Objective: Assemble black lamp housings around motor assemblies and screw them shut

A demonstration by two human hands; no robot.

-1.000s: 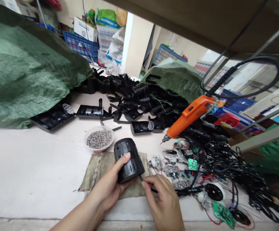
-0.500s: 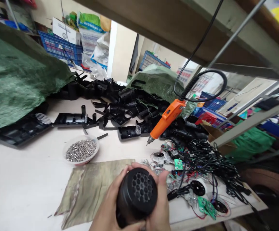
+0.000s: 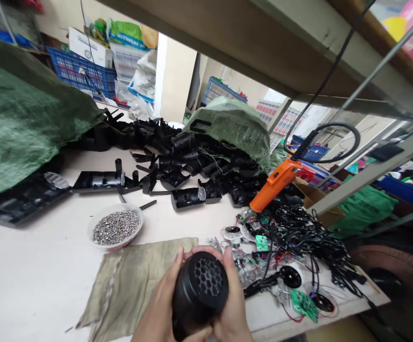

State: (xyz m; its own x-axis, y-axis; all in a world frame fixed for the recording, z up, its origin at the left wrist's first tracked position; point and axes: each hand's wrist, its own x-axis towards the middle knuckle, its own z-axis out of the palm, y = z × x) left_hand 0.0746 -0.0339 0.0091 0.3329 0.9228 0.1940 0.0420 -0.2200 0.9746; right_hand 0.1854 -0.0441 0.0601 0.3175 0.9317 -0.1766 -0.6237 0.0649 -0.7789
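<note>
Long white surface (image 3: 24,266) under a low shelf (image 3: 263,47), heaped along its far side. Big green woven tarp (image 3: 14,104) at the left, second green tarp (image 3: 233,128) humped behind a long pile of black plastic housing parts (image 3: 192,164). Orange electric screwdriver (image 3: 275,185) on a black cord, tip just above a tangle of black wires (image 3: 299,237) at the right, among small motors and green circuit boards (image 3: 303,305). Nearer, a burlap cloth (image 3: 131,280) flat on the surface, and just beyond it a round bowl of small screws (image 3: 115,228).

Black cylindrical housing (image 3: 199,294) up off the surface, over the right edge of the burlap cloth, in a firm two-handed grip: left hand (image 3: 156,308) and right hand (image 3: 236,304) closed around its barrel from either side. Long axis tilted, honeycomb grille (image 3: 208,275) end up and away toward the far side, opposite end down toward the near edge.
</note>
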